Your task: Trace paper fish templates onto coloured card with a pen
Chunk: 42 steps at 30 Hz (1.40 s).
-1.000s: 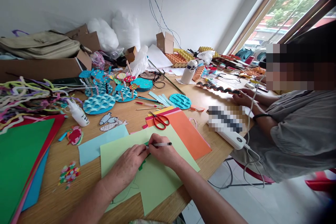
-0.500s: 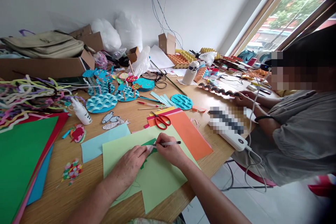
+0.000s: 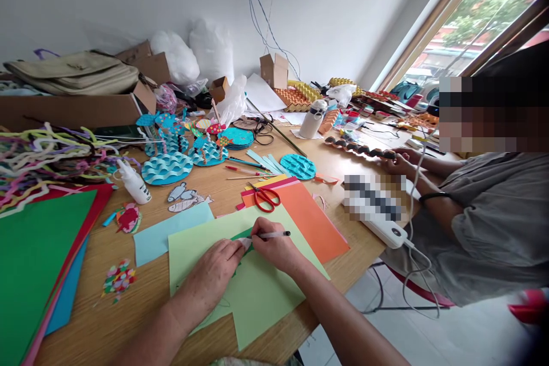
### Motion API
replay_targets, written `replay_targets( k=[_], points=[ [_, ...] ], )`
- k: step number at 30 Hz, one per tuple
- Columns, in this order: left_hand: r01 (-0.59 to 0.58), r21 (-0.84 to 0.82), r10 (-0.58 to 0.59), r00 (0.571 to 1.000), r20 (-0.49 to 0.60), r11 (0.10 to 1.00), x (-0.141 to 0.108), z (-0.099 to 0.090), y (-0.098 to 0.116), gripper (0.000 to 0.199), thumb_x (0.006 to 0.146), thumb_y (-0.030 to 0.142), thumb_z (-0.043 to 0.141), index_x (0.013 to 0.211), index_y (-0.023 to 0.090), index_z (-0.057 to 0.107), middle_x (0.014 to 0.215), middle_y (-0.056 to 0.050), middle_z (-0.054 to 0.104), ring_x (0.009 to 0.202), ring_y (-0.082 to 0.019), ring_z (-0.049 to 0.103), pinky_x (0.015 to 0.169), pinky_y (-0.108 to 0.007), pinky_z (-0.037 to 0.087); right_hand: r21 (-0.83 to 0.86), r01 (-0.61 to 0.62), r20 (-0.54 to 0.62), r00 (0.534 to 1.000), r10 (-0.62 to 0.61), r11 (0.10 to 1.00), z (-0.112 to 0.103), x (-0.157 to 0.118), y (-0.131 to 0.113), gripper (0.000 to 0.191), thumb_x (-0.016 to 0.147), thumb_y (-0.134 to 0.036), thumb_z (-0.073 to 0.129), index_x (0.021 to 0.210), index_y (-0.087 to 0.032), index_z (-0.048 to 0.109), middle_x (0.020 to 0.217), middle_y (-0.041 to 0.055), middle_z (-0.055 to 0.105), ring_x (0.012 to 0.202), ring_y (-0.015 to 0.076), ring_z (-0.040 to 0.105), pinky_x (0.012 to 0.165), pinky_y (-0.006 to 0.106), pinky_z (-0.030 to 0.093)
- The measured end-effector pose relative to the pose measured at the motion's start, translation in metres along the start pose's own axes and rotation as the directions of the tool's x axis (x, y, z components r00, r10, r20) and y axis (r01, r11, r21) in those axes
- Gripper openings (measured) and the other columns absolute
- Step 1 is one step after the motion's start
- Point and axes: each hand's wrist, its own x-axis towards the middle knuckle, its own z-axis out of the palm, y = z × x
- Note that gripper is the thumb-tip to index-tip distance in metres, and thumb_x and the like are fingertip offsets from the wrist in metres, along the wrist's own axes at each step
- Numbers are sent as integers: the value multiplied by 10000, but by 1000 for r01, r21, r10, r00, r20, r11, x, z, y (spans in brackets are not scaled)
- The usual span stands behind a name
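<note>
My right hand [image 3: 274, 245] is closed round a pen [image 3: 277, 234] whose dark end points right; its tip is hidden by the fingers. Just left of it, my left hand [image 3: 210, 271] presses with its fingers together on a small whitish piece [image 3: 245, 242] and a dark green paper shape [image 3: 243, 233], mostly covered by the hands. Both lie on a large light green sheet [image 3: 266, 303] with a faint drawn outline near my left wrist. Red-handled scissors [image 3: 266, 199] rest beyond my right hand, over orange paper [image 3: 309, 223].
Left are a light blue sheet [image 3: 171, 231], a glue bottle [image 3: 134, 183], paper fish [image 3: 189, 197] and stacked coloured paper [image 3: 47, 246]. Wavy blue discs [image 3: 167, 168] stand behind. A power strip [image 3: 384, 229] lies right, near a person in grey [image 3: 497, 217] holding an egg-carton strip [image 3: 358, 148].
My right hand has shifted slightly left, and the pen's dark end has moved left with it. My left hand stays nearly in place. The view has shifted a little.
</note>
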Motion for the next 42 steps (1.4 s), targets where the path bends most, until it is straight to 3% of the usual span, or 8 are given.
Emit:
replay_targets(
  k=[9,15,24,32,42],
  points=[
    [-31,97,28,999,27,995,-1,-1,3,446,815,-12,358,1188,187,497,1163,-43,573,1063,-186,517,1033,-418,321,-44,11,47,999,-8,999,5,4,-10,113,613,-85,478,601,-197,480,523,-62,482,481,81,410,446,173,300],
    [-28,140,25,999,20,990,-2,-1,5,463,798,-20,346,1198,164,488,1143,-69,581,1036,-202,547,997,-444,370,-40,13,50,999,-11,999,9,6,-10,118,602,-78,472,602,-195,483,546,-56,504,492,81,434,447,171,312],
    [-101,262,129,987,-94,960,-12,12,-1,489,793,-36,256,1219,113,444,1167,-96,588,1055,-195,554,936,-418,442,-18,18,51,999,-18,1000,11,6,-8,115,611,-77,477,613,-192,482,541,-59,490,482,75,417,437,163,311],
    [-62,235,84,993,-85,970,-14,15,0,507,792,-21,256,1213,168,465,1182,-65,586,1081,-168,538,986,-387,397,-37,19,58,998,-17,999,11,5,-13,125,613,-67,468,608,-191,480,562,-50,506,508,84,437,462,175,327],
    [-39,190,49,998,-44,981,-15,10,4,507,800,-19,256,1232,154,458,1207,-78,566,1101,-174,519,998,-385,380,-41,25,91,996,-21,999,12,5,-16,120,621,-76,466,618,-194,490,564,-50,522,519,89,455,471,178,335]
  ],
)
